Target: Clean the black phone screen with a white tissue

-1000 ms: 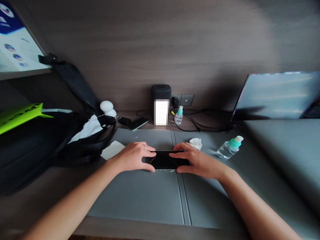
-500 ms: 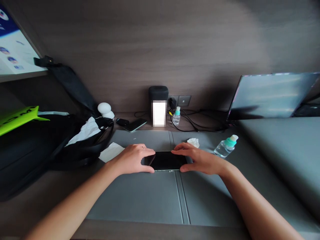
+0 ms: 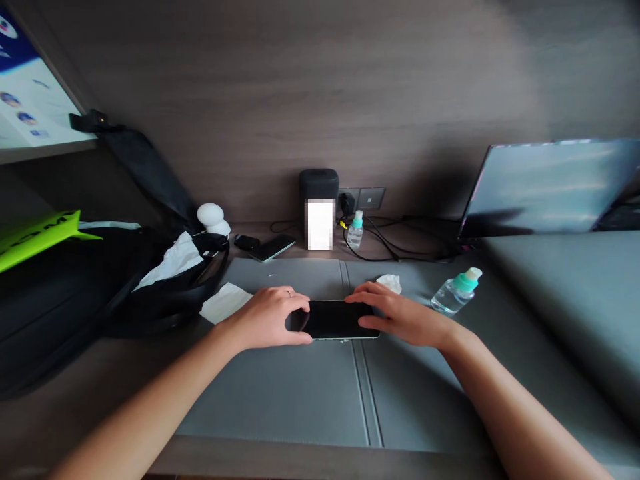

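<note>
A black smartphone (image 3: 333, 319) lies screen up, sideways, on the grey desk mat (image 3: 280, 393). My left hand (image 3: 270, 319) grips its left end, thumb on the near edge and fingers curled over the far edge; a ring shows on one finger. My right hand (image 3: 403, 319) holds the right end, fingers laid along the far edge and thumb resting on the screen's right part.
A crumpled tissue (image 3: 389, 283) and a small clear bottle with a teal cap (image 3: 455, 292) lie right of the phone. A white paper (image 3: 224, 301) and black bag (image 3: 100, 287) sit left. Another phone (image 3: 273, 247), speaker (image 3: 319, 190), small bottle (image 3: 355, 231), cables and a laptop (image 3: 550, 190) stand behind.
My right thumb has shifted from the phone's near edge onto its screen. The phone and left hand have hardly moved; the view has drifted slightly.
</note>
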### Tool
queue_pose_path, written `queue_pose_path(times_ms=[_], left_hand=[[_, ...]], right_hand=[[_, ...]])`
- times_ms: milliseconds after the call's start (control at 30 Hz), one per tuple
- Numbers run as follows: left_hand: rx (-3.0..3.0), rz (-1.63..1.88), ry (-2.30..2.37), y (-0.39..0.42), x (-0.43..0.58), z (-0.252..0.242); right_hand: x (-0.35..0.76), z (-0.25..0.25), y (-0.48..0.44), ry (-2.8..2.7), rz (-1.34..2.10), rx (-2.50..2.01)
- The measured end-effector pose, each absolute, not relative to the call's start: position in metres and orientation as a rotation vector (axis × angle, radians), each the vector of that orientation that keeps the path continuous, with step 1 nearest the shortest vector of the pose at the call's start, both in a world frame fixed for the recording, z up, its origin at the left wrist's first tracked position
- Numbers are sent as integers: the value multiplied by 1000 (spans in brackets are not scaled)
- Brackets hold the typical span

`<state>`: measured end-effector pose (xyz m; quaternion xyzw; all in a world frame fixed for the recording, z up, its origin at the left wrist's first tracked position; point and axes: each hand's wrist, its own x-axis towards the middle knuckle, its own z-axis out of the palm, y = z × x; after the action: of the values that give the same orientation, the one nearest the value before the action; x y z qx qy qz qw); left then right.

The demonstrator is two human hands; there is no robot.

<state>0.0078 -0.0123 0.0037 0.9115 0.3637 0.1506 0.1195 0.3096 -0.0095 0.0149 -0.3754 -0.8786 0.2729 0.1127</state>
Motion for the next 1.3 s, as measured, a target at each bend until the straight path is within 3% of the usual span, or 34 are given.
queue_pose_path(times_ms=[167,267,367,600,1300], left_hand=[[2652,437,1071,-14,9,4],[2652,450,1063,-13,8,3],[2650,456,1057,-13,7,2],[2654,424,1093,-16,9,4],[2650,416,1079,-13,7,3]], right_hand=[[308,14,-10,-2516,484,-1152],[319,15,-4,-2254,88,-1391],[332,10,3,-2100,-93,-1664],[331,-3,5,-2319,35,-1824],[323,8,0,-2281,139,-1661]])
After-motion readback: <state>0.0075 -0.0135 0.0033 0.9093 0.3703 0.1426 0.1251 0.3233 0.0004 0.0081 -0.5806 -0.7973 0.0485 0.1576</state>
